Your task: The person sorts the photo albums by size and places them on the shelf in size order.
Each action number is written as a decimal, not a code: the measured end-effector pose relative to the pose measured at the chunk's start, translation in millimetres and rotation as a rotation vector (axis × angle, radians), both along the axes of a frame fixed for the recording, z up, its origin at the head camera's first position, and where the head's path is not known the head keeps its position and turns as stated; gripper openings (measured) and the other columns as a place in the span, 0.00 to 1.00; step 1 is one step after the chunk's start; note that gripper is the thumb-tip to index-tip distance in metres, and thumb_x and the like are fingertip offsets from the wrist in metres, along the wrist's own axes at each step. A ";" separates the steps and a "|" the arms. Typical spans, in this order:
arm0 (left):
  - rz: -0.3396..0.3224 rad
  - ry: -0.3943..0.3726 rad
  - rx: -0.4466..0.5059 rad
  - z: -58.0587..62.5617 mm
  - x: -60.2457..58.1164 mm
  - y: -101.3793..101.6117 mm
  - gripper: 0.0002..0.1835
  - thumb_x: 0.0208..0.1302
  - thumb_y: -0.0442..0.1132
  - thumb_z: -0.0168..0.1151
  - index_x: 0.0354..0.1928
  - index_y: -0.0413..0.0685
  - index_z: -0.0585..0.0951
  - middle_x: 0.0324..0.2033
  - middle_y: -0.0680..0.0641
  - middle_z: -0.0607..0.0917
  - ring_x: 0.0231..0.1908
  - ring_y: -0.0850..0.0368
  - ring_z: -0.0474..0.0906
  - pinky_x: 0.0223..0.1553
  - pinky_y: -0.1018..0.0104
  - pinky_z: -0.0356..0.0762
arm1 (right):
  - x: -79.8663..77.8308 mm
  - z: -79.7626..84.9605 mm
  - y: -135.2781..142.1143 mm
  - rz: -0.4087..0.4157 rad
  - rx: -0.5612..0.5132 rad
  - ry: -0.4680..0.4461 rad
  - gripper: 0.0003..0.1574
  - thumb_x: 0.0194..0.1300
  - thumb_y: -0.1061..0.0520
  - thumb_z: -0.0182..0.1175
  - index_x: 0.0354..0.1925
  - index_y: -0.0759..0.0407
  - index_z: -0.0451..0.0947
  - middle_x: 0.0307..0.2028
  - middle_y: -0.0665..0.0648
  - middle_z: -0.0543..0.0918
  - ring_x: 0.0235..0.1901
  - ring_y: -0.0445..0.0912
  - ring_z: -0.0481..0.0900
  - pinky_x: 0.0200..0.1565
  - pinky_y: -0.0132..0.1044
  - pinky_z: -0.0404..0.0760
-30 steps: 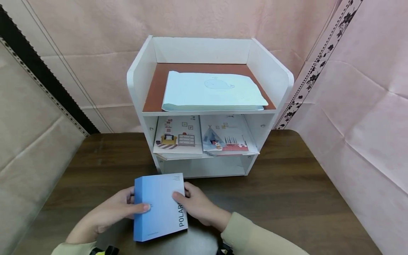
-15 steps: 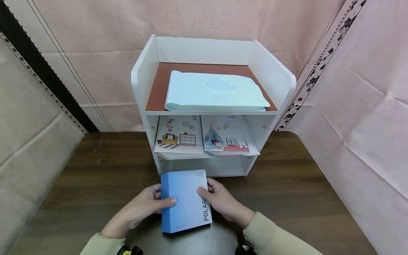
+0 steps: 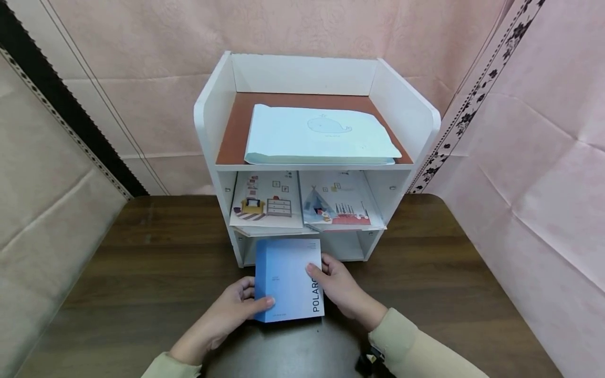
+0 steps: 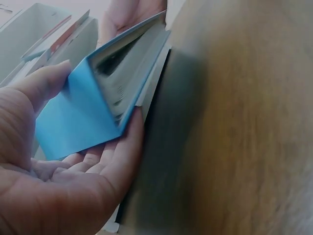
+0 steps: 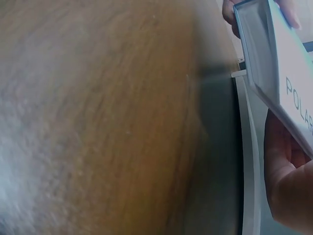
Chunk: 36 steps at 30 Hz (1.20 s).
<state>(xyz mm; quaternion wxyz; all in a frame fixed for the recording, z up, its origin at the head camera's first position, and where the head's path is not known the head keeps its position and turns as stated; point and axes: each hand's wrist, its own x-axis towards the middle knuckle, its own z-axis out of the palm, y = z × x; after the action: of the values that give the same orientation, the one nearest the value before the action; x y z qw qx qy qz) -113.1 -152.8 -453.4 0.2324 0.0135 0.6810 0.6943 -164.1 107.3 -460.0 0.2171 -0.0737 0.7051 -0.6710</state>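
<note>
Both hands hold a blue photo album (image 3: pixel 290 281) with a pale gradient cover lettered "POLARO…". My left hand (image 3: pixel 231 310) grips its darker spine side, the thumb on the cover and the fingers beneath. On the opposite edge, my right hand (image 3: pixel 347 289) pinches the album, thumb on top. In the left wrist view the album (image 4: pixel 76 115) shows its inner leaves between the covers at the lower end. The album's far end overlaps the bottom opening of a white shelf unit (image 3: pixel 215 126) in the head view; how far inside it reaches cannot be told.
A light-blue whale-printed packet (image 3: pixel 316 136) lies on the unit's brown top shelf (image 3: pixel 302 100). Illustrated booklets (image 3: pixel 267 210) lie on the middle shelf, sticking out slightly at the front. The unit stands on a dark wooden table (image 3: pixel 156 262), with pink cloth (image 3: pixel 302 26) around it.
Both hands have carried the album right and away from me, from the front left of the table to the shelf unit's lower opening. Their grip stays the same.
</note>
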 end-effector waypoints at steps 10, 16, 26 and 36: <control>0.019 0.014 0.081 -3.2 4.8 10.5 0.39 0.61 0.43 0.69 0.65 0.31 0.59 0.54 0.33 0.76 0.53 0.44 0.78 0.48 0.54 0.80 | -7.8 3.6 5.5 -0.056 0.030 -0.004 0.34 0.70 0.42 0.56 0.66 0.56 0.64 0.52 0.57 0.81 0.47 0.51 0.82 0.47 0.45 0.81; 0.054 0.026 0.109 -4.5 6.6 16.1 0.39 0.61 0.41 0.69 0.65 0.30 0.58 0.53 0.32 0.76 0.51 0.44 0.78 0.48 0.54 0.80 | -7.3 5.6 7.5 -0.054 0.010 -0.008 0.35 0.70 0.42 0.56 0.67 0.57 0.63 0.53 0.58 0.81 0.47 0.51 0.82 0.48 0.45 0.81; 0.125 0.028 0.119 -3.6 7.9 18.2 0.38 0.61 0.39 0.69 0.65 0.29 0.59 0.53 0.31 0.75 0.49 0.44 0.80 0.47 0.52 0.80 | -3.6 4.1 8.7 -0.009 -0.022 -0.037 0.35 0.71 0.43 0.54 0.67 0.59 0.61 0.54 0.60 0.80 0.49 0.52 0.81 0.48 0.46 0.81; 0.223 0.055 0.101 -3.1 -5.5 23.8 0.36 0.60 0.38 0.69 0.64 0.30 0.62 0.54 0.31 0.75 0.47 0.44 0.80 0.47 0.51 0.80 | -2.9 2.5 7.9 0.007 0.005 -0.016 0.31 0.71 0.45 0.55 0.65 0.59 0.65 0.53 0.59 0.81 0.47 0.52 0.82 0.47 0.45 0.82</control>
<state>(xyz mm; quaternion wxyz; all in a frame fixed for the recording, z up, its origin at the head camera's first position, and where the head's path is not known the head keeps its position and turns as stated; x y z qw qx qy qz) -118.6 -128.9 -456.4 0.1338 -0.0316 0.6484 0.7488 -167.0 115.2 -457.6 0.2251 -0.0704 0.7048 -0.6690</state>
